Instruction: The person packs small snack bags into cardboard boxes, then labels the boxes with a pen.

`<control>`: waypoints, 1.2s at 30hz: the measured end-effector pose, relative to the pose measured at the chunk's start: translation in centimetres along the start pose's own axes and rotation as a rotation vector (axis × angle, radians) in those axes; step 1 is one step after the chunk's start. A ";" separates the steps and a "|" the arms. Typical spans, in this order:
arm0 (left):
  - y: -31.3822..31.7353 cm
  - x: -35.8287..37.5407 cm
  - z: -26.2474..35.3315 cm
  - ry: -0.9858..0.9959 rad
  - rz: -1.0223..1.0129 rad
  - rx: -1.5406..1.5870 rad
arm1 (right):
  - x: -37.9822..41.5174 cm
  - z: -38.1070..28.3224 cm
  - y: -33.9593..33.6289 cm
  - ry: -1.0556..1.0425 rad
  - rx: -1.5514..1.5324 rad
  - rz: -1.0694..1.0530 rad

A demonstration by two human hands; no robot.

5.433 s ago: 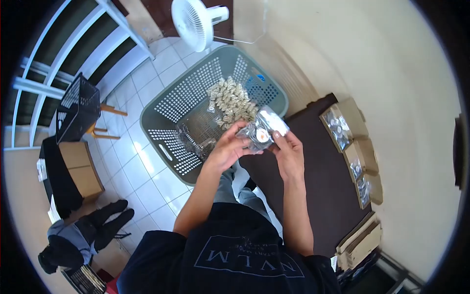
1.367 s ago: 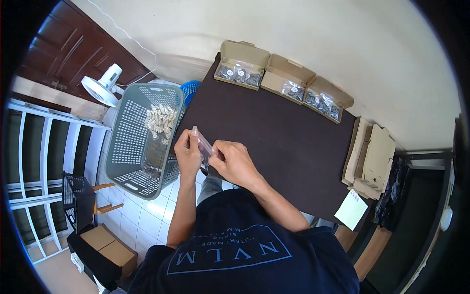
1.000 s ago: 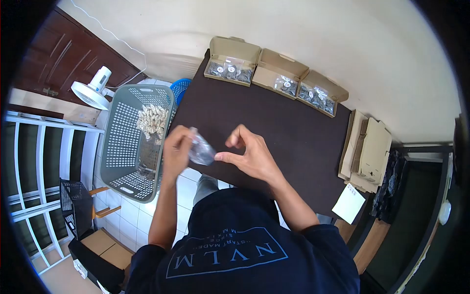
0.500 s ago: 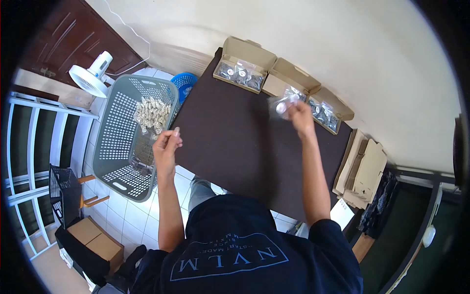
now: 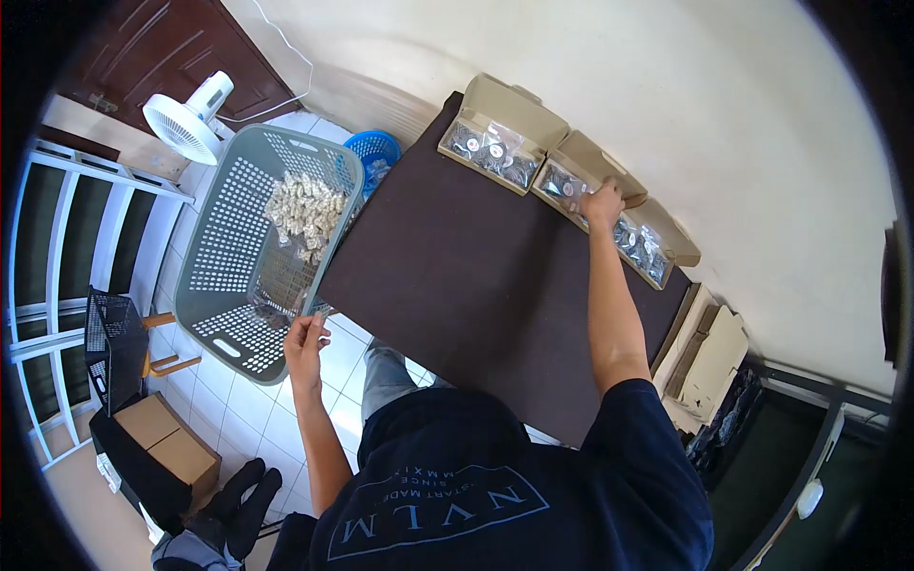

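Observation:
My right hand [image 5: 603, 202] reaches across the dark table [image 5: 457, 276] to the middle cardboard box [image 5: 592, 157] of three at the far edge. Its fingers rest on a clear packet [image 5: 562, 184] that lies in that box. The left box [image 5: 503, 119] and the right box [image 5: 666, 243] also hold clear packets with round white labels. My left hand [image 5: 305, 343] hangs off the table's near left corner, beside the rim of the grey laundry basket [image 5: 228, 285], with loose fingers and nothing in it. A pile of small pale packets [image 5: 305, 205] lies in the basket.
A small blue basket [image 5: 373, 152] and a white fan [image 5: 190, 124] stand on the tiled floor beyond the grey basket. Flat folded cartons [image 5: 706, 357] are stacked at the table's right end. A black crate [image 5: 109, 333] and a brown box [image 5: 157, 447] sit at the left.
My right hand carried the clear packet from in front of me out to the middle box. My left hand let go of it and dropped to the basket's side.

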State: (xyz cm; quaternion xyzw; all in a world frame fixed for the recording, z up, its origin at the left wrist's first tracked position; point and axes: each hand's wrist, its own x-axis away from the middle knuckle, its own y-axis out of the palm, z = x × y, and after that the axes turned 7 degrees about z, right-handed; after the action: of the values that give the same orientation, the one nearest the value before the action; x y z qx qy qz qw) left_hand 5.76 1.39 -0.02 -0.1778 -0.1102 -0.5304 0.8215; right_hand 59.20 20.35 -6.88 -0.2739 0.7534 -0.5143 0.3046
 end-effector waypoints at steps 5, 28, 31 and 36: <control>-0.3 -0.3 -0.7 0.012 -0.032 -0.063 | -1.5 1.1 2.2 -0.089 -0.258 -0.135; -7.3 -4.0 -0.2 0.208 0.141 -0.077 | -4.8 4.3 11.8 -0.243 -0.526 -0.374; -11.4 -6.1 0.1 0.263 0.301 -0.035 | -6.3 5.5 12.2 -0.086 -0.617 -0.383; -16.5 -10.9 -1.1 0.149 0.415 -0.012 | -2.5 1.8 6.7 -0.244 -0.243 0.014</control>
State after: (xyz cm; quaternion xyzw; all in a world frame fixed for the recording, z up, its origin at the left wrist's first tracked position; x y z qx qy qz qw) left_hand -13.77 3.86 -2.12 -0.1618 -0.0071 -0.3625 0.9178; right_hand 61.57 23.22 -13.29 -0.3639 0.7694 -0.3800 0.3621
